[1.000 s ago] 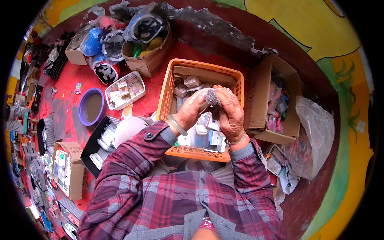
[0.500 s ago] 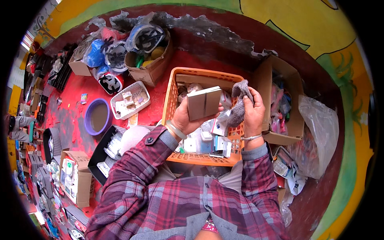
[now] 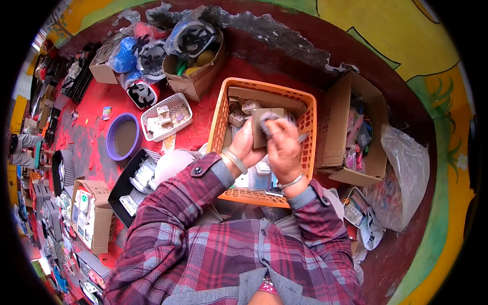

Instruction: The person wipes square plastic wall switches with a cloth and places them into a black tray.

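My left hand (image 3: 243, 145) grips a brown notebook (image 3: 258, 138) from its left side, holding it tilted up above the orange plastic basket (image 3: 217, 109). A crumpled grey cloth (image 3: 265, 120) is in my right hand (image 3: 284, 152), whose fingers press it against the notebook's face. Motion smears the right fingertips and the cloth. Under my hands the basket holds small boxes and packets, a white-lidded container (image 3: 263, 169) among them; my hands and wrists hide part of these.
Left of the basket are a white basket (image 3: 190, 113) of small items, a purple basin (image 3: 110, 138) and a black tray (image 3: 118, 206). Cardboard boxes stand at the right (image 3: 333, 122) and behind (image 3: 195, 87), near bagged helmets (image 3: 189, 43). A clear plastic bag (image 3: 406, 178) lies far right.
My right hand has brought the grey cloth leftward from the basket's right side onto the notebook. The notebook has turned more upright in my left hand.
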Demonstrator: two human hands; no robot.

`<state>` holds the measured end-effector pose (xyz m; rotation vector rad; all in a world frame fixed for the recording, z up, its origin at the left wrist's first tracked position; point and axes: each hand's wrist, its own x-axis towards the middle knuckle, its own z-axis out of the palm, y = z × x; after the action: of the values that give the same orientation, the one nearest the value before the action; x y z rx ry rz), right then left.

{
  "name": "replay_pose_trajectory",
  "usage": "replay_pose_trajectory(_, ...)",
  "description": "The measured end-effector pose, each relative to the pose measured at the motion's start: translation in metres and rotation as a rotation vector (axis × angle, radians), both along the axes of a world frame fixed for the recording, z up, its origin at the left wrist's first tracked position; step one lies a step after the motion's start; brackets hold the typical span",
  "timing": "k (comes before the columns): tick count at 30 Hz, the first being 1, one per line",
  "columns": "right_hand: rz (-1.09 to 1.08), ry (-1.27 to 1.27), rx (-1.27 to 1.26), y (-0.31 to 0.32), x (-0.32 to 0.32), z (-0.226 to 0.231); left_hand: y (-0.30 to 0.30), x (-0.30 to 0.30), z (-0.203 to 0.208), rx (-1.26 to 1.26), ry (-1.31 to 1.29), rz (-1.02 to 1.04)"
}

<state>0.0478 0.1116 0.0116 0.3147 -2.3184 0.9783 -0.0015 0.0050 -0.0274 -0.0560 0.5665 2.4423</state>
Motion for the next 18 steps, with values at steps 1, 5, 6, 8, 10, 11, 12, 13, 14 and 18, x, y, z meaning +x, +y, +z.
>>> replay_pose_trajectory(1,0.077,-0.022,-0.007,-0.009,0.006,0.0,-0.007,-0.009,-0.004,0.276,-0.012,-0.112)
replay_pose_trajectory(5,0.249,0.045,-0.041,-0.017,0.01,0.004,-0.013,-0.004,0.018,0.113,-0.108,-0.084)
replay_pose_trajectory(6,0.285,0.064,-0.007,-0.012,0.008,0.002,-0.015,-0.007,0.01,0.155,-0.079,-0.044)
replay_pose_trajectory(8,0.203,0.137,0.096,-0.002,0.006,-0.002,-0.021,-0.011,0.013,0.226,-0.04,0.044)
replay_pose_trajectory(10,0.055,0.101,0.102,0.011,0.005,-0.014,-0.033,-0.013,0.028,0.284,-0.049,0.095)
replay_pose_trajectory(11,-0.003,0.038,0.074,0.018,0.006,-0.018,-0.048,-0.014,0.038,0.243,-0.077,0.028)
replay_pose_trajectory(12,0.004,-0.049,-0.005,0.034,0.003,-0.037,-0.062,-0.016,0.049,0.277,-0.071,0.043)
replay_pose_trajectory(13,0.039,-0.14,-0.173,0.042,0.004,-0.048,-0.077,-0.016,0.057,0.314,-0.061,0.057)
replay_pose_trajectory(14,0.032,-0.226,-0.222,0.051,0.006,-0.057,-0.092,-0.013,0.063,0.319,-0.028,0.121)
replay_pose_trajectory(18,0.026,-0.457,-0.342,0.057,0.023,-0.08,-0.175,0.012,0.068,0.334,0.058,0.379)
